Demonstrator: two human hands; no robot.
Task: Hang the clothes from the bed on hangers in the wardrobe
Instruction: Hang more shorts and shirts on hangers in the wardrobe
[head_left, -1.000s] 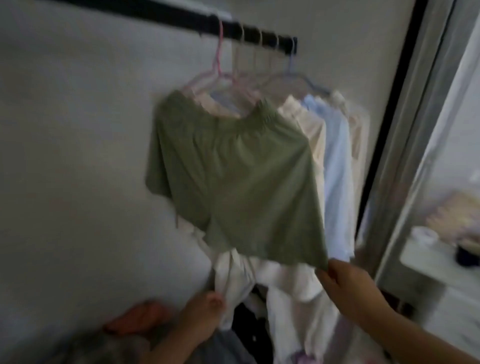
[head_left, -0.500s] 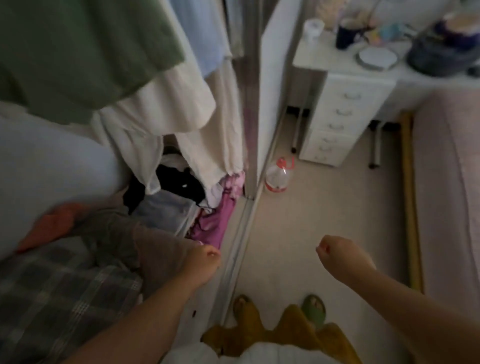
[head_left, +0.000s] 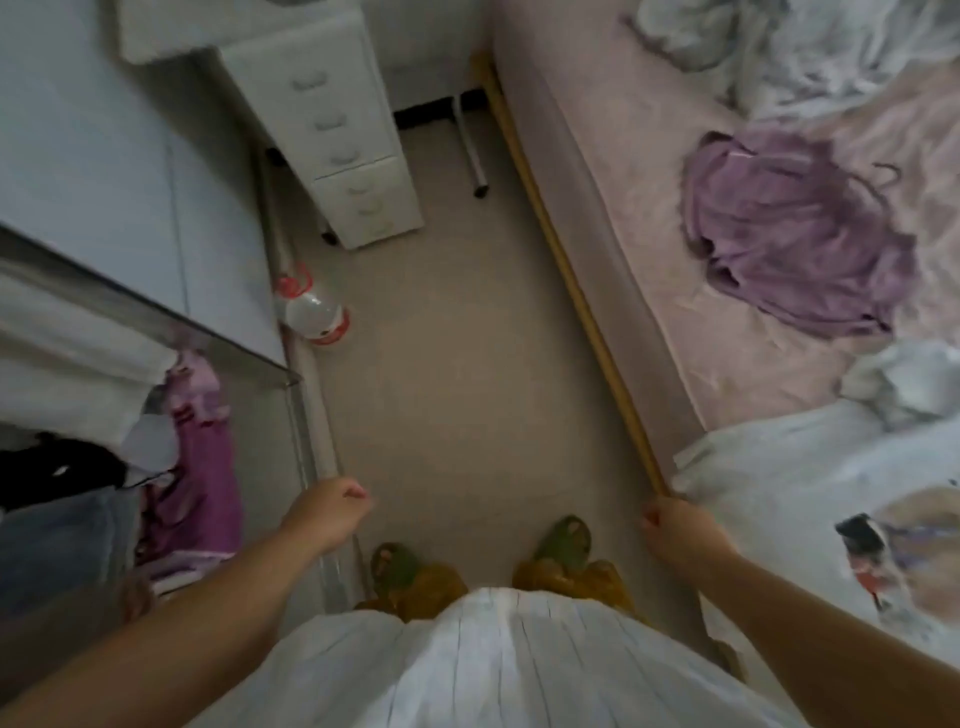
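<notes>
The view looks straight down at the floor (head_left: 457, 364) between the wardrobe (head_left: 130, 171) on the left side and the bed (head_left: 649, 270) on the right. Both forearms reach forward from the lower corners, bare and roughly level, spread apart on either side of the person's white skirt (head_left: 498, 660) and green-and-yellow slippers (head_left: 563, 545).

The left hand (head_left: 330, 514) hangs over the wardrobe's bottom rail (head_left: 311, 395), fingers loosely curled into a soft fist, gripping nothing. The right hand (head_left: 680, 530) is beside the bed's near edge, where the yellow side rail (head_left: 571, 275) meets the white printed quilt (head_left: 810, 499); its fingers are curled inward too, and whether they touch the quilt's edge cannot be told from this angle.

A crumpled purple garment (head_left: 789, 234) lies on the pink sheet toward the middle of the bed, well apart from both hands. A small pale cloth (head_left: 904, 379) sits near the quilt's upper edge, and rumpled grey bedding (head_left: 810, 47) fills the far right corner of the bed.

Inside the open wardrobe, at its lower left, lie piled clothes: magenta fabric (head_left: 197, 483), something black (head_left: 52, 473) and grey-blue cloth (head_left: 57, 540). A white drawer unit (head_left: 332, 124) stands at the far end of the floor, and a clear plastic bottle with red trim (head_left: 311, 312) lies beside the wardrobe door.
</notes>
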